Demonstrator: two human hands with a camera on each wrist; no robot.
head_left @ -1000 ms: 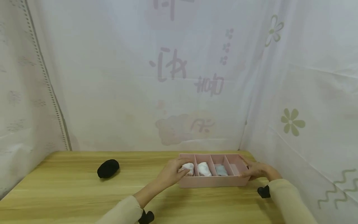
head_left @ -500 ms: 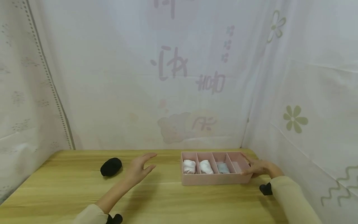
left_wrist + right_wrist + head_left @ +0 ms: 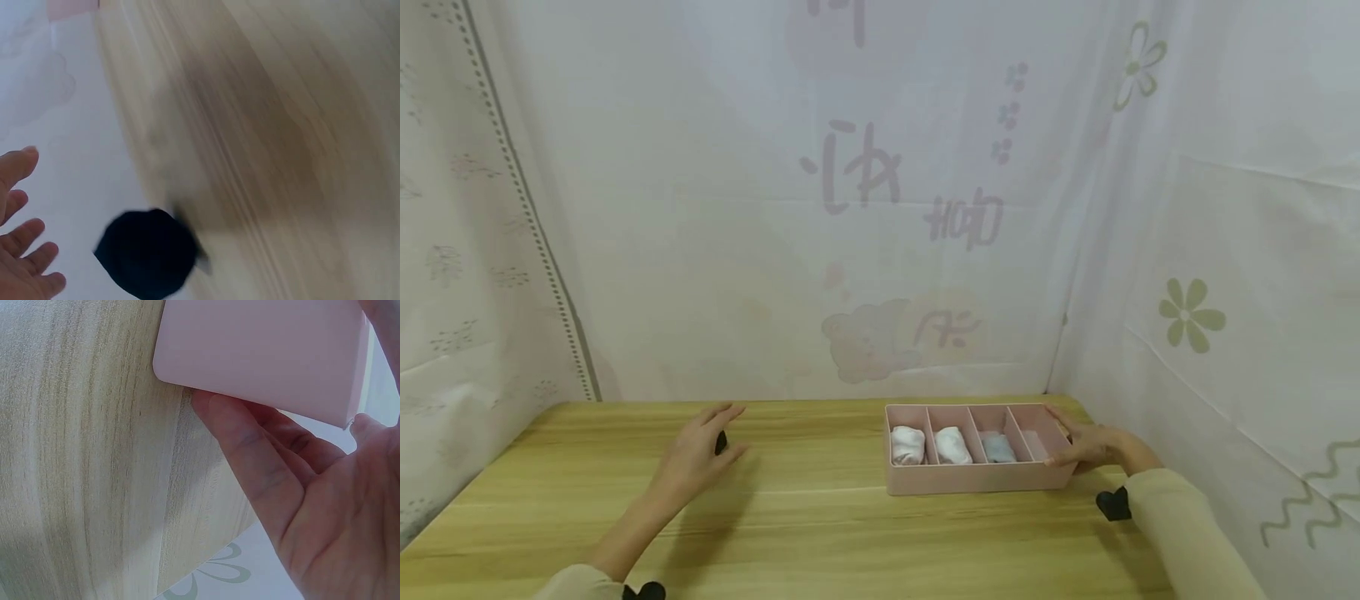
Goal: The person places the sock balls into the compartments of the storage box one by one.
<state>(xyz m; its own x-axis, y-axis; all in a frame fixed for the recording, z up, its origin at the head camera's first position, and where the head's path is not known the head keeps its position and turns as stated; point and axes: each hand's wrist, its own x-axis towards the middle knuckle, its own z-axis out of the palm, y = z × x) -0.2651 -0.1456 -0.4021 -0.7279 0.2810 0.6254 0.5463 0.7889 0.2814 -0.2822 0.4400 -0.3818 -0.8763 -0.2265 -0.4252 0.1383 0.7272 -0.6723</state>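
Observation:
My left hand [image 3: 692,458], fingers spread and holding nothing, is over the left side of the table at a black rolled cloth bundle, like balled socks [image 3: 149,255]. In the head view that hand covers most of the bundle. In the left wrist view a gap shows between the fingers and the bundle. My right hand [image 3: 1093,447] grips the right end of a pink divided box [image 3: 977,480], thumb and fingers spanning its end wall. White cloth rolls [image 3: 908,447] lie in the two left compartments, and a grey-blue cloth roll [image 3: 998,448] in the third.
The box stands on a wood-grain table [image 3: 820,533], near its back right corner. White printed curtains [image 3: 737,208] enclose the table at the back and on both sides. Black wrist devices [image 3: 1112,503] sit under the cream sleeves.
My left hand has come away from the box's leftmost compartment, leaving the white roll there, and has moved left to the black bundle. The right hand still holds the box end.

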